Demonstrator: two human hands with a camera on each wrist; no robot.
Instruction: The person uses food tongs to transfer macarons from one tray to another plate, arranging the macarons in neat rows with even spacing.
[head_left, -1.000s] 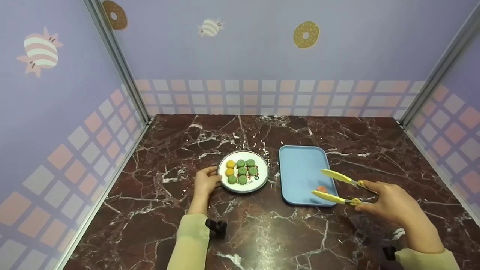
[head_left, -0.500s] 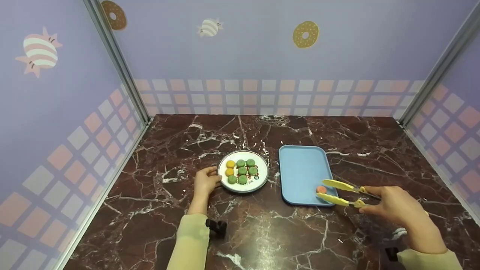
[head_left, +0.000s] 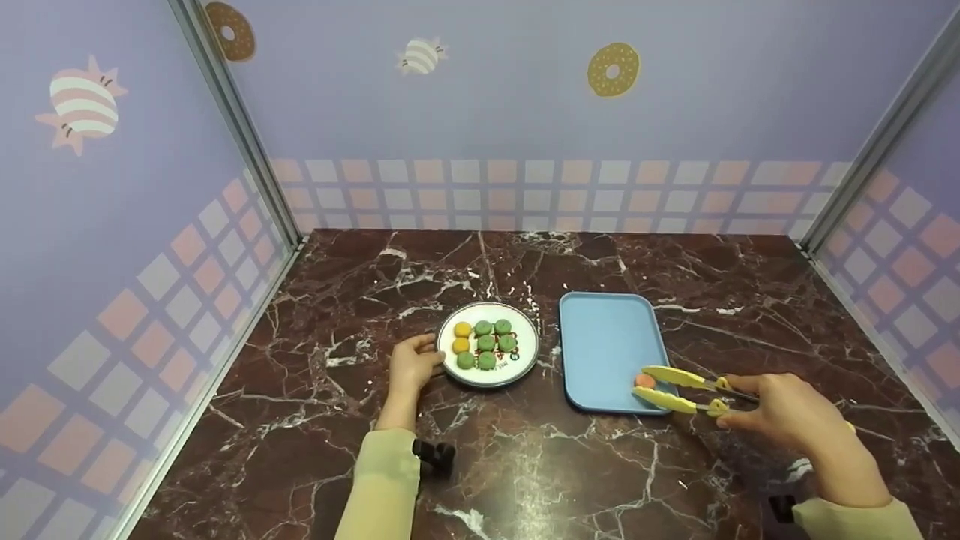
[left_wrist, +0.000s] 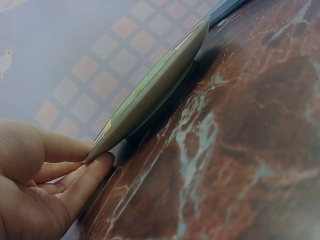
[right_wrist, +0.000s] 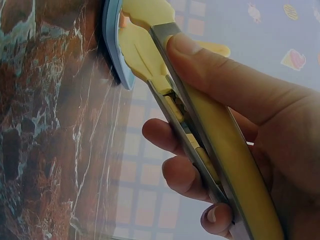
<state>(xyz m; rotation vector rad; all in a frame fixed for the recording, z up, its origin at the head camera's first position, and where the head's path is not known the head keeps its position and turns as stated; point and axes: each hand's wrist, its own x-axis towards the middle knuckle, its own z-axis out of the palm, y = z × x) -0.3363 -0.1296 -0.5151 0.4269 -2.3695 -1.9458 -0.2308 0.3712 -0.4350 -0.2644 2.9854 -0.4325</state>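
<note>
If the yellow plastic tongs (head_left: 679, 388) squeeze off-centre, the small orange round sweet (head_left: 643, 380) could skid off the light blue rectangular tray (head_left: 606, 341)'s near right corner. Right hand (head_left: 787, 416) grips the tongs; tips nearly closed, seemingly around the sweet, contact unclear. Left hand (head_left: 411, 365), fingers relaxed, touches the white round plate (head_left: 524, 341)'s rim.

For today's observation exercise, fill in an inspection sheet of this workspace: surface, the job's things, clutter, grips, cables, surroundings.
Surface: dark red marble table, white veins.
Job's things: yellow tongs closing around an orange piece on the blue tray; white plate with green pieces and two yellow pieces.
Clutter: nothing seen.
Grips: left hand touches the plate's rim; right hand grips the tongs.
Cables: nothing seen.
Surroundings: lilac walls with doughnut and candy pictures, checked band below.
</note>
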